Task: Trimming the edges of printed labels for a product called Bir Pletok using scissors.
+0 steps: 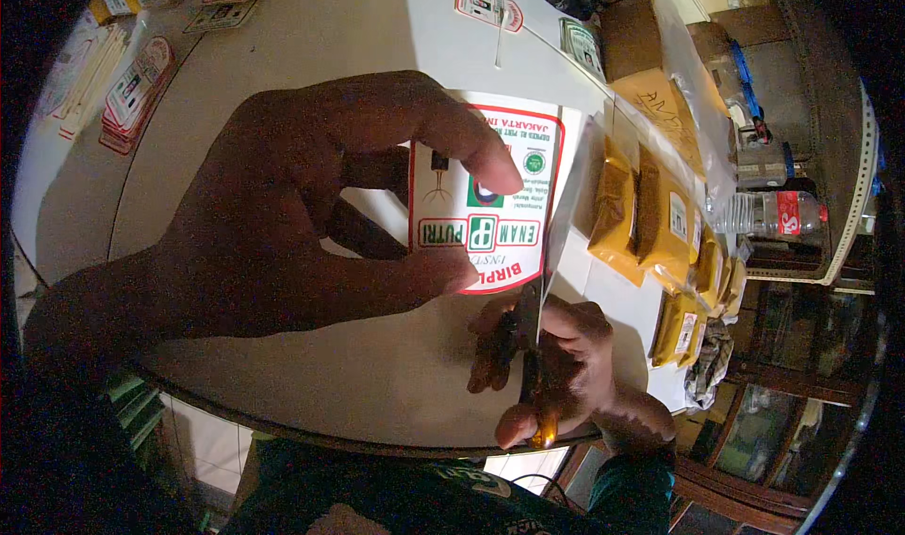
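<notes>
A printed paper label (512, 234) with a red border and green logo is pinched between the thumb and fingers of my left hand (304, 203). The label bears writing and appears upside down from here. My right hand (576, 365) holds scissors (527, 326), with their blades pointing away from me along the label's right edge. An orange part, seemingly of the scissors' handle, shows by my right thumb. A pale strip of paper (569, 171) stands along the label's right side, beyond the blades. Both hands are above the white table (311, 386).
Cut labels lie in a stack (138, 89) on the left. Another label (488, 3) lies at the far side. Along the right are yellow-brown filled packets (661, 210), a cardboard box (629, 33) and a plastic bottle (767, 213). The table's rounded front edge (339, 442) runs before me.
</notes>
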`<state>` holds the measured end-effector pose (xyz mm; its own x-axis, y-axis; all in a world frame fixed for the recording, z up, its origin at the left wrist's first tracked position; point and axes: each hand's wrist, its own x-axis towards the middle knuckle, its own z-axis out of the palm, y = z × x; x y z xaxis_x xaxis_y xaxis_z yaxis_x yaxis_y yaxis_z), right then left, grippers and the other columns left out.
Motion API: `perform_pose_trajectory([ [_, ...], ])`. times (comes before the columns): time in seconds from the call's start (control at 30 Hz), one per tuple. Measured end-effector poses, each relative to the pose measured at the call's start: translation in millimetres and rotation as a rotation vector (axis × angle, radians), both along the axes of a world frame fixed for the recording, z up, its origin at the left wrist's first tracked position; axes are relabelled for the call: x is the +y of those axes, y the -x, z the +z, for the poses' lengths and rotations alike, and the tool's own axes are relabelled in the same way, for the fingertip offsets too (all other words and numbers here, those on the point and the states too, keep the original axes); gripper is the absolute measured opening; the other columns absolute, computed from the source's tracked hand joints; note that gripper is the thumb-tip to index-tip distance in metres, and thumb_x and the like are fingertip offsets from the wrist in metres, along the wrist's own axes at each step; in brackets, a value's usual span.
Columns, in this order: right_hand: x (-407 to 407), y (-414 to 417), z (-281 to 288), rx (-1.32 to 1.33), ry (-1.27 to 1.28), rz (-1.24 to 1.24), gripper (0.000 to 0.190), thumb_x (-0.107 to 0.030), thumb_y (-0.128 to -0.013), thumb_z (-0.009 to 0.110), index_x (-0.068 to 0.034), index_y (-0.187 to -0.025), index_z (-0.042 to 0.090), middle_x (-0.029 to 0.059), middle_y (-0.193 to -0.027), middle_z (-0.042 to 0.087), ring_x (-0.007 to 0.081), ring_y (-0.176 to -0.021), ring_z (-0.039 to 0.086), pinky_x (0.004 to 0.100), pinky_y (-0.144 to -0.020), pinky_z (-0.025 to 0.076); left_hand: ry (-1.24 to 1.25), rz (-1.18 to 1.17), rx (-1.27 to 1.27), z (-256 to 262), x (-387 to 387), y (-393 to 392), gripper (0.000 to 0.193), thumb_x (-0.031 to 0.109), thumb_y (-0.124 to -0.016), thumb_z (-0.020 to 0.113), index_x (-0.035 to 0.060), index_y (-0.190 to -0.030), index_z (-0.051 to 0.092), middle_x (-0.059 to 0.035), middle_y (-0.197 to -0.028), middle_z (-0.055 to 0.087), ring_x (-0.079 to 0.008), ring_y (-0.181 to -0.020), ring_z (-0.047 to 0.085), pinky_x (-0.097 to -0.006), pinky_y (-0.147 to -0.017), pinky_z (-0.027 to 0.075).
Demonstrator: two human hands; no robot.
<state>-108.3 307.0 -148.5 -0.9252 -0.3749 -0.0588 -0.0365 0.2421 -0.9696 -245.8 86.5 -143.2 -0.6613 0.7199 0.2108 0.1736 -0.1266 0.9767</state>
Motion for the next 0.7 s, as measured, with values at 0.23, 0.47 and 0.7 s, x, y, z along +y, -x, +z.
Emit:
perform_pose_trajectory([
  [0.23, -5.3, 1.0, -1.9, -0.016, 0.096, -0.068, 0.076, -0.038, -0.053, 0.090, 0.009, -0.102, 0.056, 0.0119, -0.078, 0.066, 0.0153, -0.064, 0.063, 0.0239, -0.055, 0.050, 0.070, -0.006, 0.011, 6.3, -2.2, -2.3, 0.041, 0.015, -0.066, 0.080, 0.0069, -0.101, 0.060, -0.0091, -0.101, 0.058, -0.0193, -0.092, 0.060, -0.0271, -0.065, 0.052],
  [0.47, -5.3, -3.1, 3.2, -0.088, 0.056, -0.132, 0.077, -0.041, -0.054, 0.089, 0.008, -0.103, 0.057, 0.0118, -0.079, 0.066, 0.0161, -0.066, 0.064, 0.0245, -0.056, 0.051, 0.030, -0.021, 0.027, 2.9, 0.0, -0.9, 0.040, 0.011, -0.066, 0.079, 0.0072, -0.101, 0.061, -0.0101, -0.101, 0.058, -0.0207, -0.089, 0.061, -0.0269, -0.060, 0.057],
  [0.7, -3.4, 1.9, 10.8, -0.116, 0.032, -0.009, 0.076, -0.023, -0.058, 0.090, -0.001, -0.121, 0.051, 0.0063, -0.093, 0.062, 0.0147, -0.075, 0.065, 0.0264, -0.068, 0.052, 0.068, -0.018, 0.078, 3.5, 0.4, -4.7, 0.040, 0.010, -0.063, 0.082, 0.0064, -0.099, 0.063, -0.0107, -0.101, 0.058, -0.0207, -0.090, 0.061, -0.0267, -0.059, 0.058],
])
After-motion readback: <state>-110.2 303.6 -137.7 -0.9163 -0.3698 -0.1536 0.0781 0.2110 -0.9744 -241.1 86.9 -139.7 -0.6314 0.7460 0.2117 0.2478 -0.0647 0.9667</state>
